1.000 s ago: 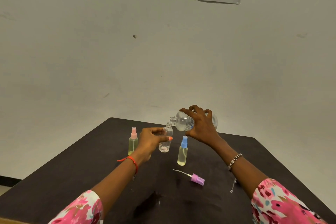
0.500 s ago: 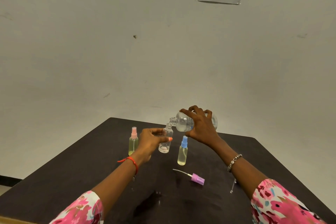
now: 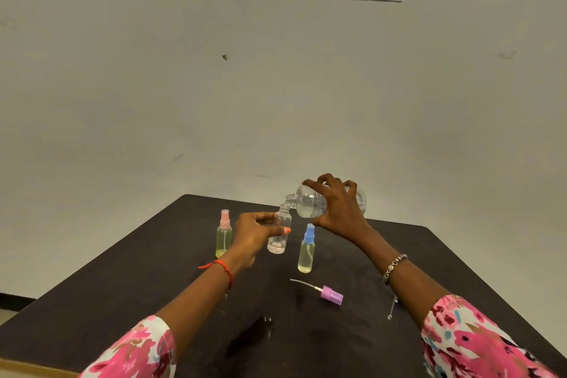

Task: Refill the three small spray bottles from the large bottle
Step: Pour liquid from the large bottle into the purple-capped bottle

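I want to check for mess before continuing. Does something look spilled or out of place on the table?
Small shiny spots that may be droplets lie on the dark table near the front. The purple spray cap lies on its side with its tube out, which fits the open bottle being filled.

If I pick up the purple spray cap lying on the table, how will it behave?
The purple spray cap looks small and plastic, so probably very light. Its thin dip tube would likely flex. It lies on its side on the table, so a nudge might roll it.
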`<action>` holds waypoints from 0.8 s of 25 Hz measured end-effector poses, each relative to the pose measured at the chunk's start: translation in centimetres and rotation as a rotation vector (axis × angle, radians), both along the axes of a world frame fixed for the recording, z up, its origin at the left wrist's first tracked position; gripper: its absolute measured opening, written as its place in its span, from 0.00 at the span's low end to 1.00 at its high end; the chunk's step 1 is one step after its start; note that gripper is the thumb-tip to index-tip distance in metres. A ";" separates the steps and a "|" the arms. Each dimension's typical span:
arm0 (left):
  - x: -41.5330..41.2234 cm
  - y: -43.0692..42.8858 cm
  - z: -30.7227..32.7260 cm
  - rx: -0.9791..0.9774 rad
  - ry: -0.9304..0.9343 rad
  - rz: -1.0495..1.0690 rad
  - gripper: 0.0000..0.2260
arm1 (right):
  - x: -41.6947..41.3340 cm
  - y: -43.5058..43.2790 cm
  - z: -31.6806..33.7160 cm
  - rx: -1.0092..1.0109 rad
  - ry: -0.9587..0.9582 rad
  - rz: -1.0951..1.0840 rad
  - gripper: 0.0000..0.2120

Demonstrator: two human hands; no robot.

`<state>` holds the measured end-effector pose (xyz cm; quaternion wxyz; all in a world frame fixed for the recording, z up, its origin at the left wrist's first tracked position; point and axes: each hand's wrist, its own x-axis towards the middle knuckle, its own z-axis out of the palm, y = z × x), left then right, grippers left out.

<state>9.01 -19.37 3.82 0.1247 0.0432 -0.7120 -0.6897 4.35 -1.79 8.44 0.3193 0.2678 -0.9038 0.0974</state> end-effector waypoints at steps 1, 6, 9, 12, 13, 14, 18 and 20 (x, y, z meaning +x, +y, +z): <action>0.0 0.0 0.0 -0.001 0.003 -0.002 0.20 | 0.0 0.0 0.0 -0.001 0.002 0.001 0.32; 0.3 0.1 0.0 -0.002 0.001 -0.001 0.21 | 0.0 0.1 -0.1 -0.010 0.013 0.007 0.32; 0.4 0.1 0.2 0.001 0.006 0.000 0.21 | -0.1 0.1 -0.1 -0.003 0.022 0.002 0.33; 0.5 0.1 0.3 -0.003 0.007 -0.001 0.21 | -0.2 0.0 -0.1 0.014 0.022 -0.006 0.33; 0.5 0.1 0.2 -0.005 0.008 -0.001 0.21 | -0.2 0.0 -0.1 0.016 0.022 -0.006 0.33; 0.5 0.1 0.2 -0.006 0.009 -0.002 0.21 | -0.2 0.0 0.0 0.014 0.023 -0.004 0.33; 0.6 0.1 0.4 -0.006 0.009 0.002 0.20 | -0.1 -0.1 0.0 0.001 0.029 0.003 0.32; 0.7 0.0 0.4 -0.001 0.009 -0.001 0.20 | -0.1 -0.1 0.1 -0.001 0.036 0.007 0.32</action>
